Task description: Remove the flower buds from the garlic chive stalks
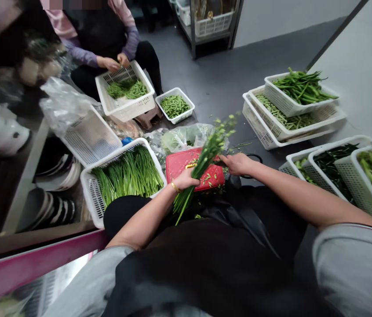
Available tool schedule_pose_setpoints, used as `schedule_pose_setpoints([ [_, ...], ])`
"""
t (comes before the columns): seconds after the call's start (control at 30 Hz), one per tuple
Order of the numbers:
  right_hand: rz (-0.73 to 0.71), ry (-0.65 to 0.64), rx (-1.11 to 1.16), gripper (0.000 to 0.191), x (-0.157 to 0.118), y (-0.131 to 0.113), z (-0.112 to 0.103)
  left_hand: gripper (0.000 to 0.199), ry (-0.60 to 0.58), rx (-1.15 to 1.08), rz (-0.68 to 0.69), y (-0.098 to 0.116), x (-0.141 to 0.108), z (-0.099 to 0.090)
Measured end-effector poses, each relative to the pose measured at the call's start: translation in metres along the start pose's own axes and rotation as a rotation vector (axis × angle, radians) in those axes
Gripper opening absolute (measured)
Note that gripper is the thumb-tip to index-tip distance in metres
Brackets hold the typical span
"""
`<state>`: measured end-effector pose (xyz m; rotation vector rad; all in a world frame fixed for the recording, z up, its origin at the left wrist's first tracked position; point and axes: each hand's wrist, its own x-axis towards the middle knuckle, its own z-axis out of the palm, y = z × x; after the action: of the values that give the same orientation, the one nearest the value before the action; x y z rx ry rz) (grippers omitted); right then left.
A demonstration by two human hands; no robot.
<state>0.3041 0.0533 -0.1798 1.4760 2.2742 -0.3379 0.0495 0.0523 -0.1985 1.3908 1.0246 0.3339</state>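
Observation:
My left hand [186, 179], with a yellow band at the wrist, is closed around a bunch of flowering chives [206, 154]. The stalks slant up to the right, with pale buds at the top and cut ends over my lap. Just right of the bunch is my right hand [237, 164], its fingers drawn together near the stalks; what they hold, if anything, I cannot make out. Beneath the bunch lies a red plastic board [176, 164] scattered with green bits. A white basket of long green chives [129, 174] stands at the left.
Across from me a seated person [96, 31] works over a white basket [136, 110]. Nearby is a small basket of cut green beans [174, 105]. Stacked baskets [261, 127] with green peppers [301, 86] stand right. More vegetable baskets [344, 176] line the near right. Plates [54, 180] fill a left shelf.

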Motion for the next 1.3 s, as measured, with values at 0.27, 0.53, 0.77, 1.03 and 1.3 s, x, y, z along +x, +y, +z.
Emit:
schedule_pose_setpoints([
  [0.27,0.015,-0.079,-0.018,0.049,0.087,-0.061,-0.015,0.024,0.444,0.498,-0.307,-0.013,-0.012,-0.072],
  [0.53,-0.294,-0.235,-0.047,0.062,-0.029,-0.053,0.024,0.044,0.114,0.863,-0.369,-0.027,0.021,-0.016],
  [0.77,-0.022,0.088,0.109,0.059,-0.089,0.010,-0.013,0.029,-0.347,0.965,-0.271,-0.018,-0.024,0.043],
  [1.03,0.206,0.298,0.147,0.062,-0.088,0.023,-0.052,0.040,0.026,0.962,-0.195,0.028,-0.045,-0.086],
  [1.3,0.067,0.270,0.228,0.063,-0.078,-0.006,-0.059,0.023,0.008,0.898,-0.270,0.026,-0.035,-0.072],
])
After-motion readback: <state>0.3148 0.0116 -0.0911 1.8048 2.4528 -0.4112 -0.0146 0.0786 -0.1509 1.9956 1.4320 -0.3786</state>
